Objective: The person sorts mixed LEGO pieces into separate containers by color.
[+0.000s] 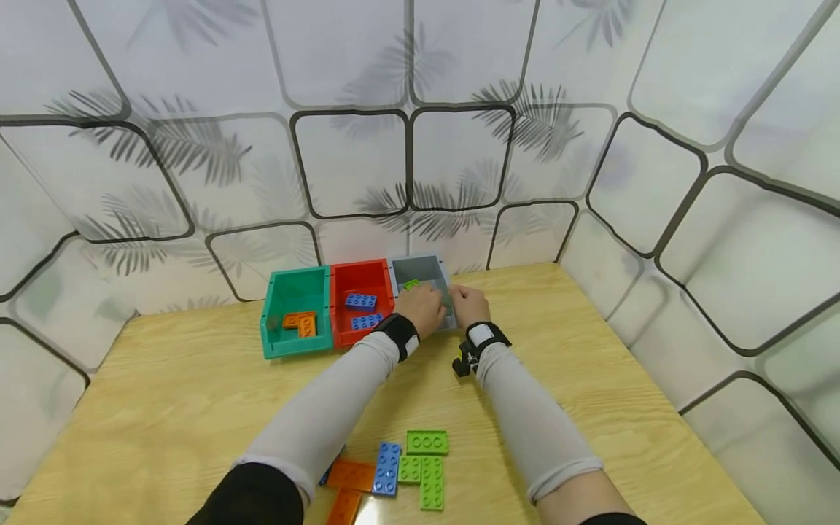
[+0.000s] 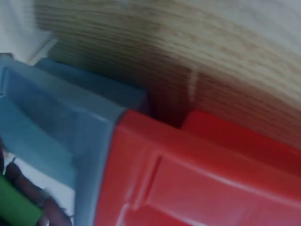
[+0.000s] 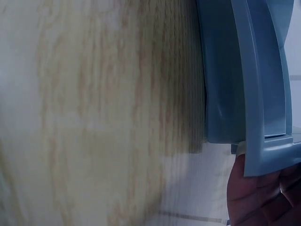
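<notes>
The grey bin [image 1: 420,268] stands at the right end of a row of three. My left hand [image 1: 421,308] reaches over its front, holding a green toy brick [image 2: 18,203] in curled fingers [image 2: 30,186] at the lower left of the left wrist view. In the head view a bit of green brick [image 1: 411,284] shows just past this hand. With my right hand [image 1: 469,305] I grip the grey bin's right side; in the right wrist view the fingers [image 3: 242,181] wrap its corner rim.
Left of the grey bin are a red bin [image 1: 359,268] with blue bricks and a teal bin [image 1: 295,281] with orange bricks. Near the table's front lie green bricks [image 1: 431,481], a blue brick [image 1: 387,467] and orange bricks [image 1: 351,475]. A patterned wall [image 1: 354,164] rises behind.
</notes>
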Demonstrator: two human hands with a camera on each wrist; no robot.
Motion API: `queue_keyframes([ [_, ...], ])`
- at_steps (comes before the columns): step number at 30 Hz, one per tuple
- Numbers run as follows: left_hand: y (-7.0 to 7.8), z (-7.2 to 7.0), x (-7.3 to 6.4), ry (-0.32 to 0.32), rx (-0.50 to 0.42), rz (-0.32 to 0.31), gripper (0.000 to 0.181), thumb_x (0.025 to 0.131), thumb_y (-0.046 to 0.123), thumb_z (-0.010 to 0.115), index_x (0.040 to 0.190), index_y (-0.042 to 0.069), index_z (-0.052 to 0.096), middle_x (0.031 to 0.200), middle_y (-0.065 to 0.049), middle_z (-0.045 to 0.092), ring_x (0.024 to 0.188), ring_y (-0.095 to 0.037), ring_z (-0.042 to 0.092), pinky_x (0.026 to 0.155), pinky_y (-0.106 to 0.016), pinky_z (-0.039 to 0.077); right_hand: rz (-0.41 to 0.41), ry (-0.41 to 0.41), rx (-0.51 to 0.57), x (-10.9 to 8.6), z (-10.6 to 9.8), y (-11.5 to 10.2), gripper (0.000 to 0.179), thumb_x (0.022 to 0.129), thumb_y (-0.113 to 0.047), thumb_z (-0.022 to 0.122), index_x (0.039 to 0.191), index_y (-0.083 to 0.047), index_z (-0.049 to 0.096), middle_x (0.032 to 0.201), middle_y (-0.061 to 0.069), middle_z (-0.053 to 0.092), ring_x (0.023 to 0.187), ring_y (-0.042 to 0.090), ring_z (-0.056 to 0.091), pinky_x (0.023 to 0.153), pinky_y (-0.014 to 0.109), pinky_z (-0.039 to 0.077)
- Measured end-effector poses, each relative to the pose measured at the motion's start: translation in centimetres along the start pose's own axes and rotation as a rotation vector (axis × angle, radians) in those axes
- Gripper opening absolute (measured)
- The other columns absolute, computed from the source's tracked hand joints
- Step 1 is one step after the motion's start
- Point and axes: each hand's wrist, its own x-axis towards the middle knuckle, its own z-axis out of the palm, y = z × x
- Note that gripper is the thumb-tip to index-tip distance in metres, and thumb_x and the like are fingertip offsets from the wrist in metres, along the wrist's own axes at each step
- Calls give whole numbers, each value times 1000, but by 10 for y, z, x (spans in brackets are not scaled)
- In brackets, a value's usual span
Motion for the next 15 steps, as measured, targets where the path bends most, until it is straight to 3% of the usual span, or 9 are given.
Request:
queue_keyframes([
  [3,-5,11,-1,-47,40,-48,25,107,29,57,113,10,72,119,-13,65,108,-32,63,90,-50,56,-17,-9,7,-4,5,-4,40,106,-34,56,127,-6,75,90,16,73,80,27,65,80,42,54],
  [6,-8,23,-3,-65,87,-62,31,108,34,54,121,10,69,128,-15,62,118,-34,58,94,-52,54,-19,-16,9,-9,9,-6,39,106,-33,56,126,-6,75,111,15,76,103,33,70,93,48,55],
  [9,-6,32,-4,-48,112,-38,34,110,36,49,124,10,67,128,-15,61,119,-34,57,94,-52,53,-12,-11,-1,-11,10,-5,38,105,-31,56,126,-6,75,126,15,72,116,35,67,99,50,53],
  [12,-2,36,-3,-16,125,-7,37,111,37,45,129,11,65,134,-15,59,124,-34,54,95,-51,53,-6,-2,-18,-11,4,-6,38,105,-31,56,127,-6,75,129,15,71,119,36,66,100,50,52],
  [15,2,33,3,29,99,29,38,110,37,49,134,11,64,143,-16,55,133,-34,49,100,-50,52,-9,13,-38,-9,-6,-9,39,106,-30,55,128,-4,74,130,16,70,121,37,65,102,50,51],
])
